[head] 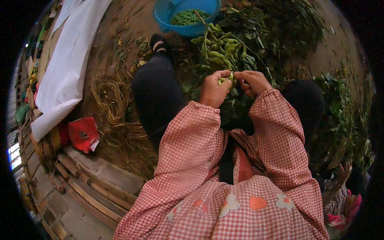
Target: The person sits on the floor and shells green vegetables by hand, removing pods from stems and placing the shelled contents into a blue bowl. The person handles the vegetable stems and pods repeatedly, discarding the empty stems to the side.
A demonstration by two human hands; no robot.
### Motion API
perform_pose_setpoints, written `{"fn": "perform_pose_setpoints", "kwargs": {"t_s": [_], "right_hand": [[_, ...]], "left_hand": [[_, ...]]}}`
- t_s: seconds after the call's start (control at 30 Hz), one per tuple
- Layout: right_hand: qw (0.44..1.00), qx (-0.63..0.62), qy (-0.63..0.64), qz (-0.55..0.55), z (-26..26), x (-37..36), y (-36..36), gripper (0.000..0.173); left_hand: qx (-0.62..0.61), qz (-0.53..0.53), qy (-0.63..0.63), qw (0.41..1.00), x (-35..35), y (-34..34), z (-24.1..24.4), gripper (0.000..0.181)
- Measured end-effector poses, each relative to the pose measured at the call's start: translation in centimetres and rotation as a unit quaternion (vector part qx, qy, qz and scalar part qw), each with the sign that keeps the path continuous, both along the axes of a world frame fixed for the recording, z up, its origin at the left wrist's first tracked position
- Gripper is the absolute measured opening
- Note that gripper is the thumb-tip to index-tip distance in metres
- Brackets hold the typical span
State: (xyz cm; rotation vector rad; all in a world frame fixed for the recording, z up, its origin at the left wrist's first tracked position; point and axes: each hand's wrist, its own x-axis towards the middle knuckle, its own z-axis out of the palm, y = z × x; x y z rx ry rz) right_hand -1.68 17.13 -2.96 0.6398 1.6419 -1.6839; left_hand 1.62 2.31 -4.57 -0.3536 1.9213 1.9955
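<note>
My left hand [215,89] holds a few green bean pods [222,81] between its thumb and fingers. At the same spot the fingertips of my right hand [253,81] pinch the end of a pod, touching or nearly touching the left fingers. Just beyond my hands lies a cut bean plant [223,49], likely soybean, thick with plump green pods. Its bare stem leans toward the rim of a blue plastic basin [163,22]. Inside the basin is a heap of small green pieces [189,17], beans or pods, too small to tell.
Leafy stalks [270,33] are piled behind and along the right [336,105]. To the left lie dry straw [109,96], a white sheet [64,66] and a red packet [84,134]. Wooden poles [90,195] rest by a concrete slab [102,171]. Another person's hand [345,171] shows lower right.
</note>
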Motion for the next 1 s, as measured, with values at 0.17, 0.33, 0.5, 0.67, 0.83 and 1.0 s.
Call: {"fn": "perform_pose_setpoints", "kwargs": {"t_s": [0.17,0.33,0.5,0.67,0.83,1.0], "right_hand": [[1.000,-0.004,0.006,-0.010,-1.4,-0.4,0.2,0.019],[0.997,-0.013,0.039,-0.063,-2.0,0.1,-0.3,0.018],[0.998,0.017,0.049,-0.036,-2.4,0.0,-0.2,0.020],[0.999,0.026,0.045,-0.011,-2.3,-0.2,0.2,0.019],[0.999,0.017,0.037,-0.016,-1.5,-0.3,0.1,0.019],[0.997,0.041,0.067,0.011,-1.9,-0.1,0.1,0.021]], "left_hand": [[0.052,0.052,-0.087,0.993,-0.1,-0.1,0.8,0.025],[0.093,0.056,-0.152,0.982,0.1,-0.1,0.7,0.027],[-0.003,0.022,-0.044,0.999,0.2,0.1,0.0,0.025],[-0.096,-0.045,-0.057,0.993,-0.1,-0.3,0.0,0.032],[0.093,0.003,-0.132,0.987,0.0,-0.5,0.5,0.025],[0.101,0.003,-0.157,0.982,-0.2,-0.4,0.1,0.019]]}}
